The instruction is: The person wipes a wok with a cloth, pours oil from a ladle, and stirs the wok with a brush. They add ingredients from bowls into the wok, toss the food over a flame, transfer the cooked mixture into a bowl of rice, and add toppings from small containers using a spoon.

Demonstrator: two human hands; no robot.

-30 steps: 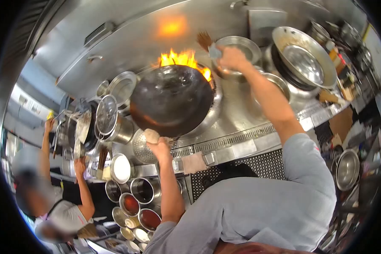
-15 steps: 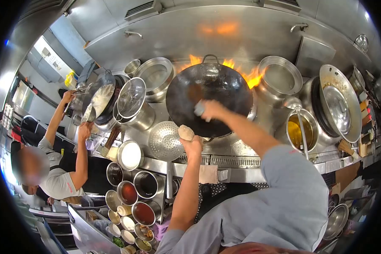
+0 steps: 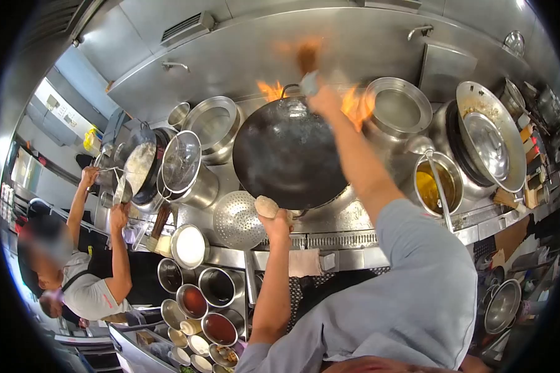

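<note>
Wok (image 3: 286, 155) lies just beyond the left hand (image 3: 279, 224), the nearer one, which is closed round a cloth (image 3: 267, 206) at the wok's rim; from the right hand (image 3: 324, 101), arm stretched forward, it lies below and bodyward. That hand is wrapped round a brush (image 3: 307, 62), long axis pointing away; its blurred bristles seem clear of the wok.

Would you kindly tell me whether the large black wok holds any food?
The large black wok looks empty of food: its dark inside shows bare. Whether a thin film of liquid coats it, I cannot tell.
</note>
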